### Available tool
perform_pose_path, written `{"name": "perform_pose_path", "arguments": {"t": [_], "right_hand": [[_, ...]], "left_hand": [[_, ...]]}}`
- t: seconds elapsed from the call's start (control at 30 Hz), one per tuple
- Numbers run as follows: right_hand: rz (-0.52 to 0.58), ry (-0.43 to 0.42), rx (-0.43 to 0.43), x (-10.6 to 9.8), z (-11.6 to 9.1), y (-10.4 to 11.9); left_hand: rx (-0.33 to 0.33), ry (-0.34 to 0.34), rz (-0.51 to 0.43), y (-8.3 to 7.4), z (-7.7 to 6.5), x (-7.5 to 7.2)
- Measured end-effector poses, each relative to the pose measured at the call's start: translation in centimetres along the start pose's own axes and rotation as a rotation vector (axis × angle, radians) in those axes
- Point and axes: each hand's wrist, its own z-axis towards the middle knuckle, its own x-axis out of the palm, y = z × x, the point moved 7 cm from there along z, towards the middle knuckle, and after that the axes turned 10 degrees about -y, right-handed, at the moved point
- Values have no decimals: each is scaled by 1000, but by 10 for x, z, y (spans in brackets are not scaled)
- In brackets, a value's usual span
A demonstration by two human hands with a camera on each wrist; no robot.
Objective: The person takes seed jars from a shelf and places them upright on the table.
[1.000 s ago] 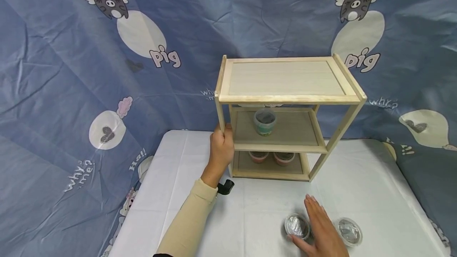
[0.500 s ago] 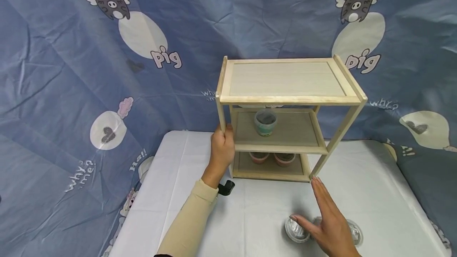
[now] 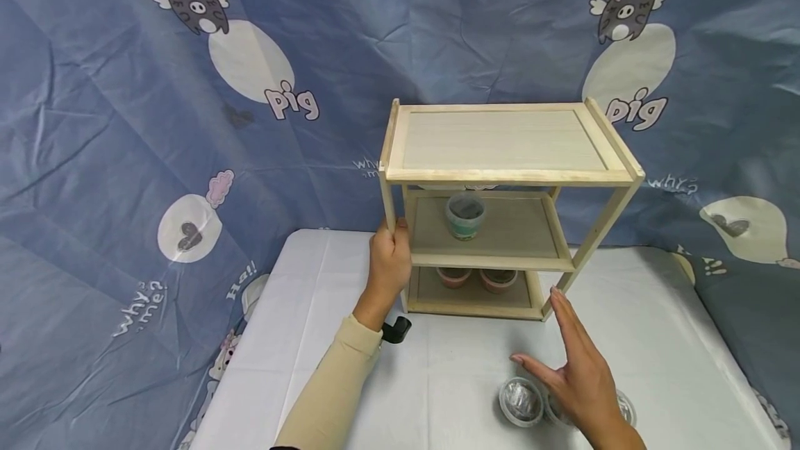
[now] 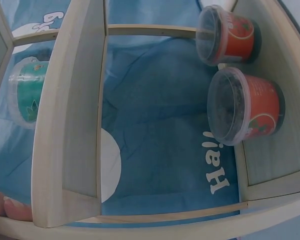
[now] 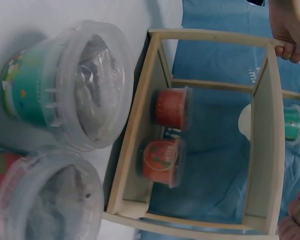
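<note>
My left hand [image 3: 389, 259] grips the left front post of a three-tier wooden shelf rack [image 3: 500, 141]. In the left wrist view, its fingertips [image 4: 15, 207] show beside the middle board. My right hand [image 3: 581, 373] is held with straight fingers and thumb spread wide, over clear-lidded tubs on the table. One tub [image 3: 521, 401] lies left of it, another [image 3: 555, 410] is partly under it, and a third [image 3: 626, 408] peeks out at its right. The right wrist view shows a green tub [image 5: 32, 87] and a red tub [image 5: 10, 185] close by.
On the middle shelf stands a green tub [image 3: 465, 217]. Two red tubs [image 4: 262, 102] sit side by side on the bottom shelf. A white cloth [image 3: 337, 269] covers the table, and a blue printed curtain [image 3: 325, 33] hangs behind and at the sides.
My right hand has moved away from the tubs, forward and slightly right, and its thumb has spread from the fingers. My left hand stays on the post.
</note>
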Motion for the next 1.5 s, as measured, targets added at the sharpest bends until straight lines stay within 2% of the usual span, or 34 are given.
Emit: {"name": "perform_pose_path", "arguments": {"t": [0.47,0.87,1.23,1.5], "right_hand": [[-11,-52,18,4,35,1],[23,-47,33,10,59,6],[36,-9,56,24,83,12],[39,-27,60,33,97,14]], "left_hand": [[36,-16,49,-2,3,-6],[39,-53,62,-3,4,-7],[32,-53,65,0,4,-7],[23,-39,30,2,1,-3]]}}
